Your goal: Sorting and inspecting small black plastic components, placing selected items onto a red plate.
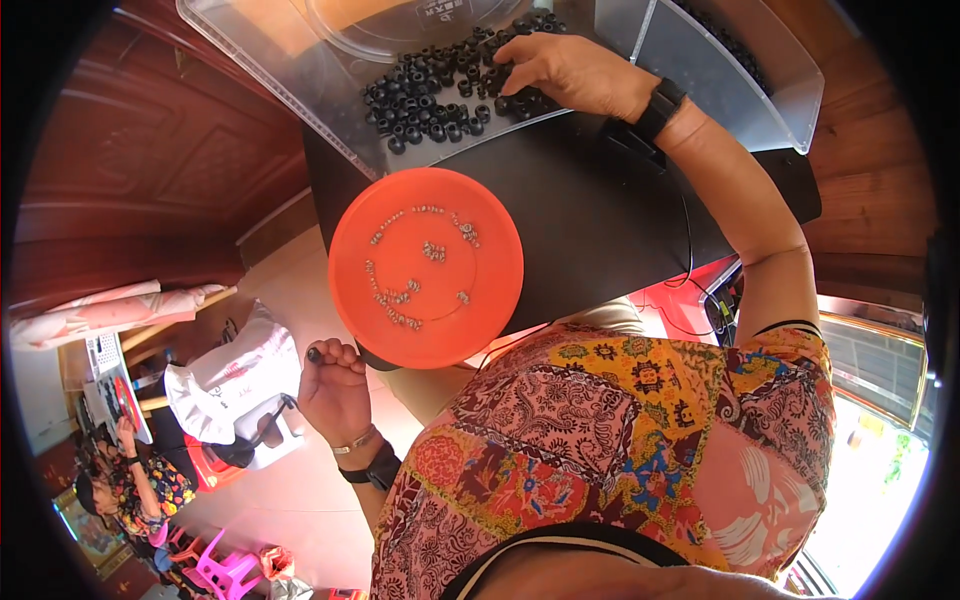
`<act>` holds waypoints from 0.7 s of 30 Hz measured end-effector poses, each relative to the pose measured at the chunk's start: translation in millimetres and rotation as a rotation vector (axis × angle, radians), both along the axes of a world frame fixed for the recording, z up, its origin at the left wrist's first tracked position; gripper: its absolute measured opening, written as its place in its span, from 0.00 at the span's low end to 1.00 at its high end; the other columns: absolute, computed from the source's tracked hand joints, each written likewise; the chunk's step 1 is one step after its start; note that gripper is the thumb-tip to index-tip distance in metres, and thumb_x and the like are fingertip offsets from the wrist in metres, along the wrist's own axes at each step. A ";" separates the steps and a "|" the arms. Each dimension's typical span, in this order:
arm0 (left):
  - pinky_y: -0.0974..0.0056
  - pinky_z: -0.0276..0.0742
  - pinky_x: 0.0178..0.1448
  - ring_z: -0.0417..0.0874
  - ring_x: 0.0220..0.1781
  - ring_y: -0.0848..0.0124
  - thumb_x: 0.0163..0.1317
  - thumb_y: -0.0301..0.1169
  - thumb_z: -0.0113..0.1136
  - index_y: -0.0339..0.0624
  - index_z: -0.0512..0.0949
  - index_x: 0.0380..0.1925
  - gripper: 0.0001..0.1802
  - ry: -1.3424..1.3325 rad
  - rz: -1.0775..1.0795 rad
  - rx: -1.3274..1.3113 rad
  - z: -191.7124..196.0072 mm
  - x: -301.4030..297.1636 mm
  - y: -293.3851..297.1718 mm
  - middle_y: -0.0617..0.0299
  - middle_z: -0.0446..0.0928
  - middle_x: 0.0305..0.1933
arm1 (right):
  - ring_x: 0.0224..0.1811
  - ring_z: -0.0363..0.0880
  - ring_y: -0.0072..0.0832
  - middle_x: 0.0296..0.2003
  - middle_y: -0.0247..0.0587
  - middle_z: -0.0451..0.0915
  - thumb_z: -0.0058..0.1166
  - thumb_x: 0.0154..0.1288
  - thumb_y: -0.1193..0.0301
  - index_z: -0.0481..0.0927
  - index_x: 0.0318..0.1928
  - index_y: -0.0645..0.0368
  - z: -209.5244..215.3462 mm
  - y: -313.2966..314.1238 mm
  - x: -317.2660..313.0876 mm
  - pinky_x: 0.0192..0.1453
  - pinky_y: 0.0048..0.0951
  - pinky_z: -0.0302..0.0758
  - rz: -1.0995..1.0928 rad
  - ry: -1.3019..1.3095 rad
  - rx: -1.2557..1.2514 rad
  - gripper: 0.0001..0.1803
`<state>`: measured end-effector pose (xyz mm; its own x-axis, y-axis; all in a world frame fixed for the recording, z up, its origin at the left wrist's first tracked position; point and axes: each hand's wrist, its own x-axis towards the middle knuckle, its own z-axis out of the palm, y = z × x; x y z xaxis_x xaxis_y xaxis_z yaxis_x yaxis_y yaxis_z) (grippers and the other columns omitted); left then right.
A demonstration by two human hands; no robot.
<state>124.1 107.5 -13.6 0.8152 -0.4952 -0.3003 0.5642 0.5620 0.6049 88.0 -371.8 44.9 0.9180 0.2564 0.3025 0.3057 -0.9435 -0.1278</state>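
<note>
My right hand [580, 75] reaches into a clear plastic bin [350, 120], its thumb and index finger apart over a heap of small black ring-shaped parts [425, 110]. Low on the left, beside the rim of an orange-red round tray [440, 340], is my left hand [335, 395]. Its curled fingers hold a small black part [314, 354] at the fingertips. Small shiny metal pieces [433, 251] lie in the tray in clusters and a broken ring. A black band sits on each wrist.
The bin and tray rest on a black tabletop [600, 220]. A cable [690, 230] hangs from my right wrist band. A white sack [235, 375] stands on the floor at left. Farther left, another person [140, 490] works at a table. A pink stool [228, 570] is nearby.
</note>
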 end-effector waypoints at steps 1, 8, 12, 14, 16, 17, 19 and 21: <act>0.62 0.66 0.44 0.67 0.38 0.67 0.68 0.35 0.44 0.37 0.70 0.40 0.12 0.004 0.011 -0.002 1.2 -0.2 0.0 0.59 0.68 0.38 | 0.51 0.77 0.40 0.51 0.42 0.76 0.52 0.57 0.82 0.81 0.43 0.54 2.5 -1.9 -1.6 0.53 0.34 0.76 -0.018 0.007 0.035 0.14; 0.62 0.67 0.42 0.71 0.37 0.65 0.69 0.32 0.44 0.41 0.71 0.35 0.08 0.004 0.023 -0.017 10.5 -7.0 -0.5 0.58 0.71 0.36 | 0.45 0.78 0.36 0.40 0.38 0.78 0.56 0.57 0.77 0.81 0.39 0.58 26.1 -3.4 4.6 0.48 0.34 0.76 -0.171 0.026 0.197 0.08; 0.62 0.66 0.43 0.68 0.37 0.67 0.68 0.33 0.45 0.39 0.70 0.38 0.09 -0.015 0.029 -0.014 7.1 -10.7 11.2 0.58 0.69 0.36 | 0.36 0.80 0.44 0.33 0.49 0.80 0.56 0.55 0.74 0.82 0.36 0.61 44.7 9.6 8.4 0.42 0.37 0.76 -0.134 0.062 0.206 0.08; 0.62 0.67 0.44 0.66 0.37 0.67 0.68 0.34 0.45 0.37 0.70 0.40 0.11 -0.026 0.028 -0.024 6.0 -12.8 17.5 0.59 0.68 0.37 | 0.35 0.80 0.44 0.33 0.49 0.80 0.56 0.55 0.74 0.82 0.36 0.61 41.0 14.4 13.6 0.41 0.37 0.76 -0.139 0.126 0.246 0.08; 0.62 0.67 0.44 0.66 0.37 0.67 0.68 0.34 0.45 0.37 0.70 0.40 0.11 -0.023 0.029 -0.020 5.6 -13.3 18.0 0.58 0.68 0.37 | 0.43 0.78 0.35 0.35 0.36 0.79 0.58 0.56 0.75 0.82 0.37 0.57 19.6 11.1 20.2 0.47 0.35 0.76 -0.147 0.201 0.236 0.07; 0.62 0.67 0.44 0.66 0.37 0.67 0.68 0.34 0.45 0.37 0.70 0.40 0.11 -0.022 0.031 -0.019 6.4 -14.1 17.7 0.58 0.68 0.37 | 0.43 0.78 0.35 0.35 0.36 0.79 0.58 0.56 0.75 0.82 0.37 0.57 15.1 14.6 23.7 0.47 0.35 0.76 -0.145 0.202 0.236 0.07; 0.62 0.65 0.43 0.67 0.36 0.67 0.66 0.31 0.46 0.39 0.70 0.36 0.08 0.005 0.047 -0.021 9.3 -15.8 13.6 0.58 0.69 0.36 | 0.38 0.81 0.39 0.31 0.40 0.81 0.57 0.51 0.72 0.83 0.34 0.57 7.6 21.4 29.9 0.42 0.38 0.76 -0.036 -0.005 0.070 0.08; 0.62 0.65 0.43 0.67 0.36 0.67 0.66 0.32 0.47 0.39 0.70 0.36 0.08 0.000 0.039 -0.020 10.5 -16.1 10.6 0.58 0.69 0.36 | 0.36 0.81 0.41 0.30 0.42 0.81 0.55 0.52 0.72 0.83 0.34 0.57 -8.0 17.1 41.7 0.41 0.40 0.76 -0.022 -0.044 -0.041 0.08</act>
<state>108.0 118.2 -3.1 0.8340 -0.4689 -0.2908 0.5417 0.5960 0.5928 129.8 -354.8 36.8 0.9096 0.2492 0.3323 0.2890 -0.9544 -0.0753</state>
